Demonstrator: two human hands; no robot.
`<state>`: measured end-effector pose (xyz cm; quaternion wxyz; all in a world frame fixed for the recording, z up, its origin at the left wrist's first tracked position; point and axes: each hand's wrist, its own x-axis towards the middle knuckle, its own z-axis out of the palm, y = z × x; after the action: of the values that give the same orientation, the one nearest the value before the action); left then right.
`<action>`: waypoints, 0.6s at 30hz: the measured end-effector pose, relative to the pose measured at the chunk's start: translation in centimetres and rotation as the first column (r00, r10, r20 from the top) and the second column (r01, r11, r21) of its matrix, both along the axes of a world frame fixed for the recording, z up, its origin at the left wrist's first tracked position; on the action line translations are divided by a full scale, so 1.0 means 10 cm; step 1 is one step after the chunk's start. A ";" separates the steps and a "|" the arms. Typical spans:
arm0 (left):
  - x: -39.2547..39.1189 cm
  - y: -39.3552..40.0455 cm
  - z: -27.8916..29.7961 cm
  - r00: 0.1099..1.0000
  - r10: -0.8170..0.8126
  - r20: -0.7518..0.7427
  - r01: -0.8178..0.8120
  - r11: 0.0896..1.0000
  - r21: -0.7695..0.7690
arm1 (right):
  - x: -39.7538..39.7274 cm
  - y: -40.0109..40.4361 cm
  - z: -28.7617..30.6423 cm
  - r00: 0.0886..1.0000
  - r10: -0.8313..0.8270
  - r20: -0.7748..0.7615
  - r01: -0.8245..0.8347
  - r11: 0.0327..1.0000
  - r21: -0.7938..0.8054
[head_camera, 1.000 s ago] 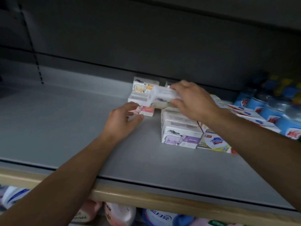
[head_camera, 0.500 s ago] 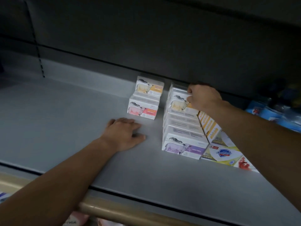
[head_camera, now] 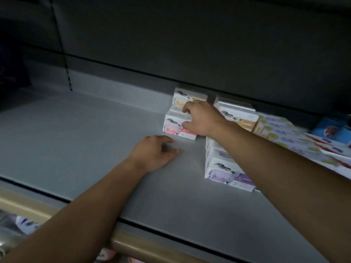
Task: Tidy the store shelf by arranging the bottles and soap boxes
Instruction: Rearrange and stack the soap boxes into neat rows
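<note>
Two white soap boxes stand one behind the other at the back of the grey shelf: a pink-labelled box in front and a yellow-labelled box behind it. My right hand grips the pink-labelled box, thumb on its front face and fingers curled over its top. My left hand rests on the shelf just in front of that box, fingers loosely curled, holding nothing. To the right runs a row of like boxes, a purple-labelled one at the front and a yellow-labelled one on top at the back.
Flat white and green soap boxes lie in rows right of my right forearm, with blue-wrapped bottles beyond them. A wooden shelf edge runs along the front. Bottles show on the shelf below.
My right hand has let go of the yellow-labelled box in the right row and crossed left onto the pink-labelled box. My left hand stays on the shelf.
</note>
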<state>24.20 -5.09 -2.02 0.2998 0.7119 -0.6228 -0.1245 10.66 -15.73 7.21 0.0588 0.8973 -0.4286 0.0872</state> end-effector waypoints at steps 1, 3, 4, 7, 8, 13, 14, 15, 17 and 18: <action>0.00 0.00 0.01 1.000 0.008 -0.016 -0.008 1.000 -0.004 | 0.06 -0.05 -0.06 0.998 -0.041 -0.047 0.041 0.999 0.009; 0.01 -0.02 0.01 0.999 0.016 -0.047 -0.016 1.000 -0.014 | 0.12 -0.13 -0.19 0.989 -0.116 -0.094 0.117 0.993 0.009; 0.01 -0.03 0.01 0.998 0.019 -0.061 -0.020 1.000 -0.015 | 0.15 -0.15 -0.24 0.985 -0.146 -0.091 0.148 0.989 0.009; 0.04 -0.06 0.00 0.994 0.030 -0.101 -0.033 0.999 -0.036 | 0.18 -0.17 -0.30 0.980 -0.181 -0.079 0.181 0.983 -0.001; 0.05 -0.07 0.00 0.991 0.037 -0.128 -0.046 0.997 -0.065 | 0.18 -0.15 -0.30 0.983 -0.172 -0.071 0.172 0.985 0.000; 0.08 -0.10 0.06 0.934 0.124 -0.334 -0.214 0.945 -0.247 | 0.11 0.07 -0.17 0.999 -0.004 0.046 0.004 1.000 0.000; 0.08 -0.11 0.07 0.922 0.100 -0.374 -0.210 0.940 -0.268 | 0.09 0.13 -0.13 0.996 0.027 0.080 -0.028 1.000 0.014; 0.08 -0.10 0.08 0.907 0.060 -0.417 -0.192 0.939 -0.284 | 0.06 0.19 -0.08 0.992 0.049 0.117 -0.054 0.998 0.042; 0.08 -0.09 0.12 0.876 -0.032 -0.482 -0.140 0.938 -0.317 | -0.03 0.30 0.00 0.981 0.078 0.177 -0.097 0.990 0.099; 0.08 -0.09 0.14 0.855 -0.085 -0.512 -0.111 0.933 -0.342 | -0.09 0.33 0.04 0.974 0.084 0.213 -0.111 0.987 0.116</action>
<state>25.00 -5.95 -0.66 0.5821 0.5890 -0.5260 -0.1937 9.73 -12.39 7.57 -0.0478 0.9053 -0.3924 0.1553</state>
